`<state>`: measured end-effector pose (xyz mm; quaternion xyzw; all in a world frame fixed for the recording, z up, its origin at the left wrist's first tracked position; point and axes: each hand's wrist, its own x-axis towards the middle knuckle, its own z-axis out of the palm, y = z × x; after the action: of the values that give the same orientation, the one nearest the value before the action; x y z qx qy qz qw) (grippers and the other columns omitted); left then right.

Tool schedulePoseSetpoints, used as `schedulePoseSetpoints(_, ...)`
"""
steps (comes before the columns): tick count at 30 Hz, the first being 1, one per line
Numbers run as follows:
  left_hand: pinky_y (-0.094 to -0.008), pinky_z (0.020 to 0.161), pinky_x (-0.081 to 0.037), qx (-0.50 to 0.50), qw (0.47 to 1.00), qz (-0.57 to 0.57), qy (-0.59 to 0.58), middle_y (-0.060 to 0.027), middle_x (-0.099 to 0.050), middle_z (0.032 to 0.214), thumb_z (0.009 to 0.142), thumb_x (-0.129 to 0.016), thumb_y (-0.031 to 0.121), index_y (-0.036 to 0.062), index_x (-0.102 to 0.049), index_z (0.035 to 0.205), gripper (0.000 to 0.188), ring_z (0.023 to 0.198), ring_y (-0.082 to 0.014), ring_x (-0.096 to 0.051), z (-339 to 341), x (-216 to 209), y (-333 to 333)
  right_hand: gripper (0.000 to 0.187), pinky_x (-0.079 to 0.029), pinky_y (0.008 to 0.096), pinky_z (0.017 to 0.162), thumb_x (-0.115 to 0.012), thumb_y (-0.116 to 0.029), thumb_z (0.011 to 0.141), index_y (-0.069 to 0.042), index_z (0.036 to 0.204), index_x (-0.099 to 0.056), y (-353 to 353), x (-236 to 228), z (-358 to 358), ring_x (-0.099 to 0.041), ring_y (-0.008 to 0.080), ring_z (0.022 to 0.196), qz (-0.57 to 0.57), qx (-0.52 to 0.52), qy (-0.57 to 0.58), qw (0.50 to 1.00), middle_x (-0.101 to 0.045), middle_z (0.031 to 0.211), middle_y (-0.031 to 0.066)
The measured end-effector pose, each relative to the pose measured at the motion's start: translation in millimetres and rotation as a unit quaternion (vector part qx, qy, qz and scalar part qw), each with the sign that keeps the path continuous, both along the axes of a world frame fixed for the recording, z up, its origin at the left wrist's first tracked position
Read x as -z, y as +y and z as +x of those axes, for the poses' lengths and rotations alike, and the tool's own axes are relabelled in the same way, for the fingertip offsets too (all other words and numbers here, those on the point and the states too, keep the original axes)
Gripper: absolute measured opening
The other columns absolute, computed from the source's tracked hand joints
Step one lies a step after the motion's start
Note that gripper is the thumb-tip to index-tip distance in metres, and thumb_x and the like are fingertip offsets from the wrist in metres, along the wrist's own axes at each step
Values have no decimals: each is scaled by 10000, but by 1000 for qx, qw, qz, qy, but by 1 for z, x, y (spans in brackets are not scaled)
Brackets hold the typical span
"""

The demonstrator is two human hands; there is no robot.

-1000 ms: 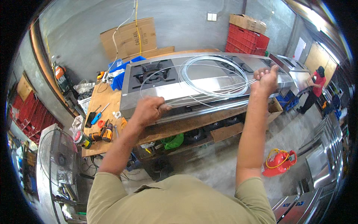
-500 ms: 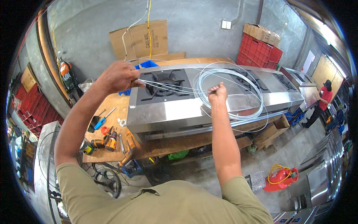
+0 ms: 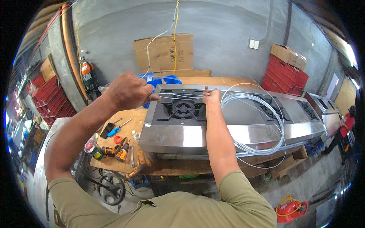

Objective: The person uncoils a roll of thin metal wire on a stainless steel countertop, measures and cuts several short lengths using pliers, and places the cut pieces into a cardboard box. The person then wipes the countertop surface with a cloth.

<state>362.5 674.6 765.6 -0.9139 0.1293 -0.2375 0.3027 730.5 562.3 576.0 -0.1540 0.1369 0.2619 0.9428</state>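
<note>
A coil of thin silvery wire [image 3: 282, 131] lies over a long stainless steel gas range [image 3: 178, 133], its lower loops hanging past the front edge. Strands stretch from the coil leftward across the nearest burner [image 3: 183, 109]. My left hand [image 3: 131, 92], raised at the range's left end, is closed on the strands' far end. Just right of that burner, my right hand [image 3: 211, 95] pinches the same strands, so a short span runs taut between both hands. One loose loop stands out from the coil.
A plywood bench [image 3: 118, 159] at left carries a cordless drill [image 3: 122, 152], a blue-handled screwdriver [image 3: 114, 131] and a can [image 3: 93, 149]. Behind are a blue bin [image 3: 169, 80], cardboard [image 3: 165, 53] and red crates [image 3: 283, 76]. A red gas cylinder [image 3: 291, 212] stands lower right; another person [image 3: 346, 123] is far right.
My right hand has moved left from the coil along the strands, closer to my left hand. The whole view has swung left, shifting the range and coil rightward and lower in the picture.
</note>
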Motion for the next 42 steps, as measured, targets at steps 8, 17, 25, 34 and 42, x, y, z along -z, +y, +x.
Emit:
schedulePoseSetpoints(8, -444, 760, -432, -81, 993, -22, -82, -88, -558, 640, 872, -614, 465, 86, -555, 619, 459, 750, -285, -587, 4, 22, 4, 326, -299, 255, 393, -284, -344, 1010, -96, 952, -487, 7, -8, 13, -463, 128, 539, -51, 31, -43, 997, -504, 720, 47)
schedulePoseSetpoints(17, -495, 1004, -429, -272, 893, -343, -101, -380, -427, 1352, 932, -401, 656, 32, -720, 842, 706, 1218, -497, -491, 2, 85, 26, 319, -494, 390, 651, -449, -366, 995, -73, 1108, -507, 9, -16, 7, -551, 231, 736, -97, 76, -60, 991, -553, 888, 104)
schedulePoseSetpoints(25, -487, 835, -479, -225, 928, -265, -131, -249, -553, 954, 873, -359, 755, 0, -714, 819, 836, 890, -399, -596, -5, 62, 18, 628, -531, 473, 818, -589, -458, 926, -23, 1333, -392, -15, 2, 24, -601, 325, 862, -213, -115, -136, 961, -582, 1017, 165)
schedulePoseSetpoints(34, -432, 897, -495, -188, 952, -223, -95, -268, -597, 1181, 850, -581, 622, -4, -691, 747, 644, 1058, -388, -612, 6, 17, -5, 663, -533, 370, 714, -644, -555, 867, 60, 1116, -639, -172, -127, 26, -671, 245, 836, -696, -38, -468, 544, -699, 988, 198)
schedulePoseSetpoints(42, -429, 827, -512, -171, 967, -174, -69, -244, -620, 1139, 820, -639, 599, -5, -611, 646, 629, 987, -364, -638, 9, -31, -31, 754, -436, 425, 1021, -714, -434, 836, 15, 1384, -455, -112, -140, -130, -526, 359, 1234, -399, 83, -887, 219, -531, 1341, 242)
